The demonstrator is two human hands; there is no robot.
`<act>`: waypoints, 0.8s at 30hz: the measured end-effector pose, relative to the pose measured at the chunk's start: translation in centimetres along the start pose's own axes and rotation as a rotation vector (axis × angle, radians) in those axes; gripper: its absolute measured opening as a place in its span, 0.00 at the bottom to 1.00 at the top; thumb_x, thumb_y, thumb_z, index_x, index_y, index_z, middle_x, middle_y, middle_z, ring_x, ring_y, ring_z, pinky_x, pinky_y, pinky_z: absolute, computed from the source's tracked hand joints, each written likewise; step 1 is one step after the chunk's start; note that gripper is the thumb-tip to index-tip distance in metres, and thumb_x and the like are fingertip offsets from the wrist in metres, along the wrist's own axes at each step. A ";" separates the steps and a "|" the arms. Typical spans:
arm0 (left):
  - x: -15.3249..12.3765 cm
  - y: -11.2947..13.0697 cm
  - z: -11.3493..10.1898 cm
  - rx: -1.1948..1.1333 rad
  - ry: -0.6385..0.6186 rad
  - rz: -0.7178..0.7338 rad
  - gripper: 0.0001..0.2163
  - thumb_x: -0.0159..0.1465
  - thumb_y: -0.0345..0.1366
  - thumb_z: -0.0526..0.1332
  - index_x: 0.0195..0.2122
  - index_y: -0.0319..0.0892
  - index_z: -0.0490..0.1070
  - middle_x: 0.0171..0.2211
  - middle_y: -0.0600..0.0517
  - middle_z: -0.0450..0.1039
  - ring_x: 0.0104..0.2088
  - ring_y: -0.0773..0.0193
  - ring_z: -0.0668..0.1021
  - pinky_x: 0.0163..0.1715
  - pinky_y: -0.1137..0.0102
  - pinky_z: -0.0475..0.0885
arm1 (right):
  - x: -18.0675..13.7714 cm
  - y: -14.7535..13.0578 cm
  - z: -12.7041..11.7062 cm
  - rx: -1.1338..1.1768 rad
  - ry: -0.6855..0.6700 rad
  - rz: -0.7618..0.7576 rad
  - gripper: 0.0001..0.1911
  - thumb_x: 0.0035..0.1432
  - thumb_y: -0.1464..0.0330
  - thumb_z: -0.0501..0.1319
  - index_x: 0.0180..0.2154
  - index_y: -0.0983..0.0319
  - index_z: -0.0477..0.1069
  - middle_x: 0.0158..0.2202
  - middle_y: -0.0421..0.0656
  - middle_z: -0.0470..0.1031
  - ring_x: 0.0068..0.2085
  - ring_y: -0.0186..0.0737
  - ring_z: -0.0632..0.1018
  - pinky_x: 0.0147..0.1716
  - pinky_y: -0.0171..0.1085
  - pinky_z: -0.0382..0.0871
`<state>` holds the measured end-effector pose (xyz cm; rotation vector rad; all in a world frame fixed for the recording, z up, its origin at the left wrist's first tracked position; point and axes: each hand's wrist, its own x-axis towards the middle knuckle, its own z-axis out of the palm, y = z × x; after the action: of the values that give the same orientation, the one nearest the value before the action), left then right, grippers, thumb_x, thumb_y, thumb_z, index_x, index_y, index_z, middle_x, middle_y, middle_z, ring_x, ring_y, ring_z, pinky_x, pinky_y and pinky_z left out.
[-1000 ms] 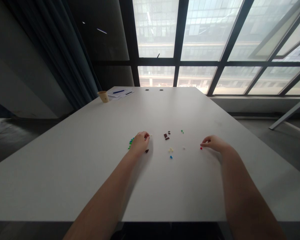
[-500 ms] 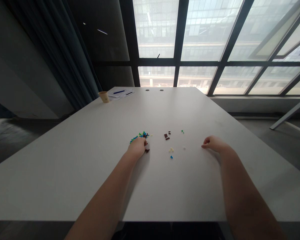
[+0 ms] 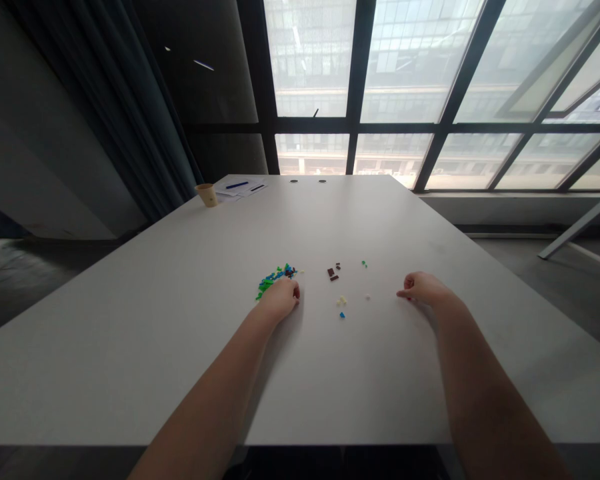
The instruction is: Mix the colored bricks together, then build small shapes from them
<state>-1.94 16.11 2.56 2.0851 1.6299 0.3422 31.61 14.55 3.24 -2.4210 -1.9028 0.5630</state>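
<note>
My left hand (image 3: 281, 297), its fingers curled down, is at the near right side of a pile of small green, blue and dark brown building bricks (image 3: 267, 283). The hand hides part of the pile, and anything between its fingertips is hidden. My right hand (image 3: 424, 289) rests low over the table to the right, thumb and fingers drawn together. Whatever it may pinch is too small to make out. Between the hands lie several dark brown bricks (image 3: 331, 273), small cream pieces (image 3: 341, 301), a blue brick (image 3: 342, 315), a whitish piece (image 3: 367, 297) and green pieces (image 3: 364, 263).
The white table (image 3: 330, 220) reaches toward the windows. At its far left stand a paper cup (image 3: 207, 195) and some papers (image 3: 235, 189) with a dark blue pen (image 3: 237, 185) on top. Two round dark fittings are set into the far end.
My left hand has shifted slightly right and nearer, uncovering green bricks and covering the spot where dark brown pieces showed. My right hand has moved slightly left.
</note>
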 end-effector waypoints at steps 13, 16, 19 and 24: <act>-0.2 3.5 0.6 -1.088 -0.005 -0.143 0.07 0.48 0.35 0.65 0.24 0.38 0.68 0.20 0.54 0.69 0.23 0.72 0.71 0.28 0.76 0.68 | -2.4 -7.5 1.6 0.385 0.560 -0.649 0.10 0.55 0.64 0.54 0.26 0.62 0.68 0.22 0.39 0.65 0.24 0.32 0.65 0.27 0.32 0.59; -0.3 4.2 1.7 -1.360 -0.022 -0.242 0.09 0.45 0.33 0.68 0.24 0.36 0.69 0.22 0.54 0.70 0.24 0.73 0.73 0.30 0.77 0.70 | -3.8 -10.0 2.6 0.526 0.534 -0.828 0.08 0.56 0.66 0.54 0.31 0.62 0.70 0.25 0.40 0.66 0.26 0.32 0.66 0.28 0.32 0.60; -0.3 4.4 2.4 -1.451 -0.034 -0.231 0.09 0.45 0.31 0.68 0.26 0.36 0.70 0.25 0.53 0.72 0.27 0.72 0.74 0.33 0.77 0.71 | -4.6 -11.2 3.4 0.595 0.466 -0.918 0.08 0.54 0.67 0.57 0.36 0.60 0.71 0.29 0.40 0.68 0.28 0.32 0.67 0.29 0.32 0.62; -0.5 4.5 2.5 -1.438 -0.040 -0.193 0.12 0.43 0.33 0.70 0.26 0.36 0.69 0.23 0.53 0.72 0.25 0.72 0.74 0.32 0.76 0.70 | -4.2 -11.3 4.3 0.608 0.472 -0.908 0.09 0.52 0.68 0.60 0.38 0.58 0.72 0.31 0.41 0.69 0.31 0.34 0.69 0.32 0.34 0.64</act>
<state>2.91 14.24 2.71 0.8126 0.9480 1.0021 18.93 12.63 2.89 -1.0414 -1.9420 0.3692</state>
